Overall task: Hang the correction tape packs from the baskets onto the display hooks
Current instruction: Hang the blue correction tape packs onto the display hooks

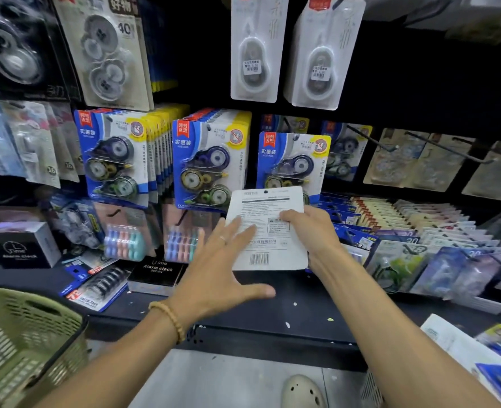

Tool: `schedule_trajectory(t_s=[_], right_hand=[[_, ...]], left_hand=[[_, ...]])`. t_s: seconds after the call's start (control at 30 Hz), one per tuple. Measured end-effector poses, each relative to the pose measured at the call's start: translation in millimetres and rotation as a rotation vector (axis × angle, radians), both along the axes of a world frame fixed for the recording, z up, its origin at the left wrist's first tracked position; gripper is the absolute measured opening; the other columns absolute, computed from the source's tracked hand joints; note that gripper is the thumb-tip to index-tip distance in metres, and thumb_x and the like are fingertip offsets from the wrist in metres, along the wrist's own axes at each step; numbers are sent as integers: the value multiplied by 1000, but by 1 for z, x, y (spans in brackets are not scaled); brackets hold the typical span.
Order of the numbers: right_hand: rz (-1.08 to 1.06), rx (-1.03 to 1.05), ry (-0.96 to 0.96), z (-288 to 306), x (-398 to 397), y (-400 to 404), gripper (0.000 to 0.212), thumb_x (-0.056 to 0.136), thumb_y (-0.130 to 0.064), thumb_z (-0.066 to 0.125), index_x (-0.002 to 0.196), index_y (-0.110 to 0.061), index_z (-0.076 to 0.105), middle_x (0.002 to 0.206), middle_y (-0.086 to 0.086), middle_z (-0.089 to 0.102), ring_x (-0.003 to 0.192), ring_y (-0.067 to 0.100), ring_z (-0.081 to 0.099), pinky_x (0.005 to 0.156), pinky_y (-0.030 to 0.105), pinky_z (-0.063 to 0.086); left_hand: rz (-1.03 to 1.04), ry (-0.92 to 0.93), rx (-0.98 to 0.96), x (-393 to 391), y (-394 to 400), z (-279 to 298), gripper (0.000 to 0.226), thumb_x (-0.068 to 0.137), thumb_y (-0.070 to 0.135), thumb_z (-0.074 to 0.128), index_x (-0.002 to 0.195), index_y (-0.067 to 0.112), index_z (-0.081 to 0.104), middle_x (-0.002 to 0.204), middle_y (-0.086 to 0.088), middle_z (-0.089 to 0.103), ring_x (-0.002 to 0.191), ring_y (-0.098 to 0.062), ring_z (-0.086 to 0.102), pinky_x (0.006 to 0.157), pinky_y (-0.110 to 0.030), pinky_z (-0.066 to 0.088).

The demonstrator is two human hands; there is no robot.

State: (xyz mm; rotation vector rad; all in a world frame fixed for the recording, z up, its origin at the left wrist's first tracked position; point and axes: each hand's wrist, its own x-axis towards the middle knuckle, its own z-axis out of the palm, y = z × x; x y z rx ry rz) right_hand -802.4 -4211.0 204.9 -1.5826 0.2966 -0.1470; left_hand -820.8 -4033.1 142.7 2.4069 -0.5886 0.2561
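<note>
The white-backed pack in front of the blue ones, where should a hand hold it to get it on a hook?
Hold the white-backed pack by its lower right edge, coming from the right, as the right hand does. That seems best: the hang hole sits at the top centre, so a low side grip leaves it free for the hook.

Left hand spread, right hand gripping
</note>
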Motion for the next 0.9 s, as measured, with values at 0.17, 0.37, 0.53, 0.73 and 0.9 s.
schedule_trajectory(t_s=[0.17,0.37,0.53,0.73,0.9], right_hand=[[55,304,-55,8,-13,2,30,103,-32,50,100,-9,69,82,6,77,69,22,74,63,35,61],[38,93,118,-13,-27,6,50,96,-55,56,88,-8,67,74,8,74,62,20,70,58,28,54],[105,385,-10,-15,-23,13,33,94,-35,67,121,-16,68,114,10,75,105,26,72,82,35,59],[3,546,-189,-6,-11,21,31,91,-7,70,122,-12,67,118,12,73,97,27,71,83,44,59],[-114,225,-321,22,10,1,19,94,-18,71,113,-14,69,107,0,77,98,14,72,81,26,57]], left_hand=[[47,-416,-304,8,-2,-2,42,82,18,72,124,19,71,120,0,73,108,-21,69,100,-34,52],[143,283,-1305,-8,-24,38,15,95,11,66,94,27,66,81,16,76,87,-5,73,80,-42,61],[2,537,-1471,-17,-31,39,17,100,13,57,112,22,65,102,7,78,96,-13,74,82,-40,61],[11,598,-1365,-16,-35,30,16,99,14,59,111,21,67,105,4,78,97,-14,74,86,-38,59],[191,641,-1140,-2,-24,14,10,99,20,63,100,11,67,103,-11,77,94,-26,76,83,-33,60]])
